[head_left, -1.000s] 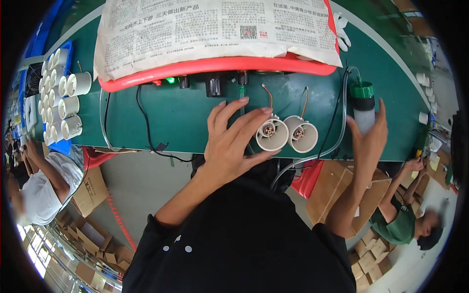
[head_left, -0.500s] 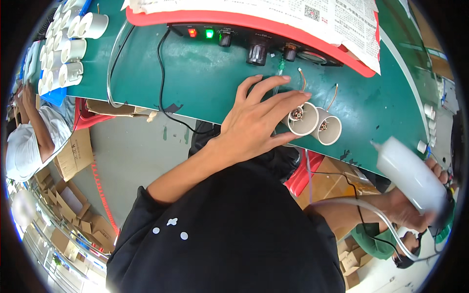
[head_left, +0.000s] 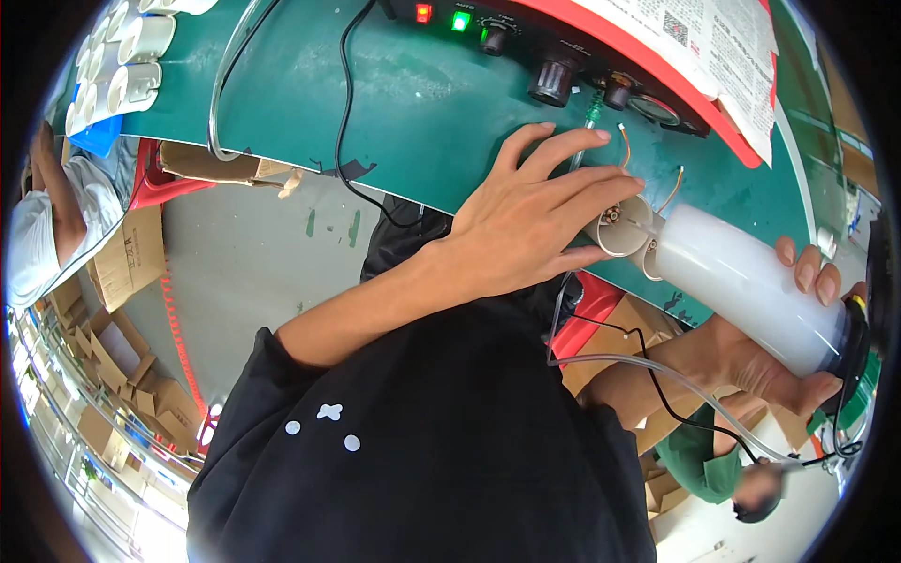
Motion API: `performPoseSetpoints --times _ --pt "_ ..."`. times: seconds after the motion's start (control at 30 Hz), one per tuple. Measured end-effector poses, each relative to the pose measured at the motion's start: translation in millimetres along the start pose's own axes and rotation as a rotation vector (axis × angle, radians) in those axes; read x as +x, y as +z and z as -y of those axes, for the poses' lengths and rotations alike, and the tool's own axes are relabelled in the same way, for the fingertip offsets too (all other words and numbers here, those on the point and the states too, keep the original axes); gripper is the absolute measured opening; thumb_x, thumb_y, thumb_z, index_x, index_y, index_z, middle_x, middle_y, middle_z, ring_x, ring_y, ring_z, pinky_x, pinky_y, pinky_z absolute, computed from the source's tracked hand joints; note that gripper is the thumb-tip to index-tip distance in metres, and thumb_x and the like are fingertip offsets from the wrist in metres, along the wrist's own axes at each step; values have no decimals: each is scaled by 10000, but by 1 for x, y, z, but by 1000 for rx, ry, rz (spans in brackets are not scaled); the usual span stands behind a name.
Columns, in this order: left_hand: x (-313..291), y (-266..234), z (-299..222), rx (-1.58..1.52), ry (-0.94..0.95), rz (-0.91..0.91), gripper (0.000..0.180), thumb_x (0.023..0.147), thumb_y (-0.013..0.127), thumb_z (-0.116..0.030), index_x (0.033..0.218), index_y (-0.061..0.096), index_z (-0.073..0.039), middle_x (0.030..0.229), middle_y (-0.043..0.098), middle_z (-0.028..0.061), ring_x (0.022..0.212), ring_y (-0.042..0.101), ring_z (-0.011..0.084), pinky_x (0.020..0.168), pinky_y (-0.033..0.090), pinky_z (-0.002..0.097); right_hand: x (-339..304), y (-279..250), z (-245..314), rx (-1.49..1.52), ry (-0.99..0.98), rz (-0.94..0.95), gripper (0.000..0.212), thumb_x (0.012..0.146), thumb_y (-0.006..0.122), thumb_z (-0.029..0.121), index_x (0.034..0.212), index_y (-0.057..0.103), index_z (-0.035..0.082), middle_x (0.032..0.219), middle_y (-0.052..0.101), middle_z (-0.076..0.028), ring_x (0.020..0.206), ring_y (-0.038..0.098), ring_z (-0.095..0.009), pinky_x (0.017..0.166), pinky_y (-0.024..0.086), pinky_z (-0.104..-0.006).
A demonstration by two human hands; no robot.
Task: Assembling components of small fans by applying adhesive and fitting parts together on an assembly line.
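My left hand point(head_left: 530, 211) rests over the table edge, thumb and fingers closed around a short white cylindrical housing point(head_left: 631, 242). Inside this housing sits a small copper-wound core point(head_left: 612, 216), and a thin wire with a connector point(head_left: 624, 141) sticks out behind. A second white housing point(head_left: 651, 261) lies beside it, partly hidden by a large translucent dispensing syringe point(head_left: 741, 281) filled with white material. My right hand point(head_left: 770, 375) grips that syringe around its barrel near the black cap. The needle points left into the mouth of the held housing; whether it touches the core I cannot tell.
A dispenser control box point(head_left: 554, 77) with knobs and lit switches stands behind my left hand. Clear air tubing point(head_left: 676, 371) runs to the syringe. Several white housings point(head_left: 131, 86) stand at the far left of the green table point(head_left: 422, 122). Other people work on both sides.
My right hand has brought the syringe up and left, and its needle is now at the held housing. The view has shifted; my left hand keeps its hold.
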State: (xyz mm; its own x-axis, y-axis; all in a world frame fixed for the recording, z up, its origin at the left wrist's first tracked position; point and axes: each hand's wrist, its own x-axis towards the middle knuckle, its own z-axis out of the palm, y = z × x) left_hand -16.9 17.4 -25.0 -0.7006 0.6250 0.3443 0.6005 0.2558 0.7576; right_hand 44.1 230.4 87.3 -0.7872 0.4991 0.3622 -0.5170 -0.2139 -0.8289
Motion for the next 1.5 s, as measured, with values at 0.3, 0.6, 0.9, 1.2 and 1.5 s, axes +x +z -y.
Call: performPoseSetpoints --times 0.3,0.6,0.9,1.2,1.5 --pt "-1 2 0 -23 4 -9 690 658 843 -282 1285 584 -153 1261 613 -23 1311 439 243 1074 307 462 -2 -4 -7 -31 15 -64 843 652 795 528 1257 515 13 970 522 -125 909 505 -282 892 404 -486" --pt "-2 3 1 -10 10 -18 688 659 842 -303 1282 589 -155 1248 621 -23 1306 443 240 1068 312 457 -6 -7 -6 -19 35 50 850 726 709 655 1311 495 76 1070 491 -94 950 464 -270 897 370 -487" --pt "-3 4 -1 8 14 -27 683 664 840 -303 1284 592 -162 1246 621 -26 1310 440 240 1064 314 462 -8 -1 -4 -76 10 -41 852 665 755 636 1215 514 32 1033 483 -99 974 481 -277 923 379 -490" --pt "-3 5 0 8 20 -25 718 648 852 -289 1301 583 -160 1248 622 -27 1314 438 242 1057 317 462 -12 3 -1 -44 -10 -108 897 582 803 639 1051 491 -59 1001 494 -116 965 496 -293 921 388 -502" --pt "-7 14 3 187 180 -61 621 685 790 -249 1250 611 -435 1385 511 11 1258 446 286 1015 365 474 -20 -50 41 -98 -110 10 942 648 780 590 1296 436 1 1070 511 -131 957 463 -274 907 332 -491"
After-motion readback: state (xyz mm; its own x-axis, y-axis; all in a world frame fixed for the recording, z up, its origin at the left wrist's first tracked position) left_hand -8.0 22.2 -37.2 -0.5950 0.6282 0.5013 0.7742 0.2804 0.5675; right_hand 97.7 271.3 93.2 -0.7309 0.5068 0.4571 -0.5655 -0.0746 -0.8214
